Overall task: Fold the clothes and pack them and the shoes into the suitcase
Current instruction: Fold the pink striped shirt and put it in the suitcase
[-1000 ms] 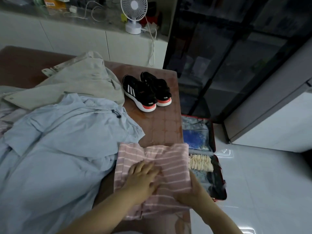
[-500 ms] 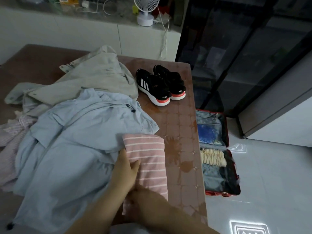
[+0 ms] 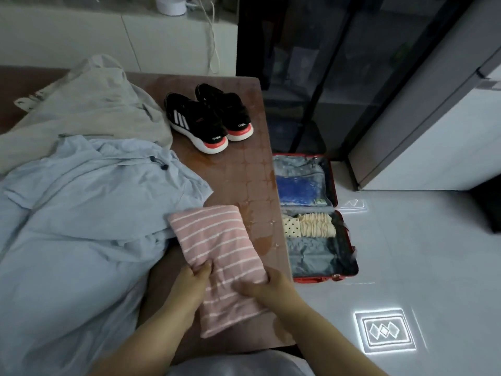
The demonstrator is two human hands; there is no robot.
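Both grips have hold of the folded pink striped top [image 3: 217, 251] on the counter [image 3: 244, 175]: left grip [image 3: 189, 286] pinches its left edge, thumb on top; right grip [image 3: 260, 287] curls round its right edge. Left of them sprawls a pale blue shirt [image 3: 81, 213]; beyond it, a beige jacket [image 3: 95, 109]; to their right, on the floor [image 3: 406, 253], the open suitcase [image 3: 336, 185]; farther ahead, the shoes [image 3: 208, 120].

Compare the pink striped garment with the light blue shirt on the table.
The pink striped garment is folded into a compact oblong; the light blue shirt lies spread and rumpled. The pink striped garment has white stripes; the light blue shirt is plain. The left hand and right hand grip the pink striped garment; neither holds the light blue shirt. Both rest on the table, outside the suitcase.
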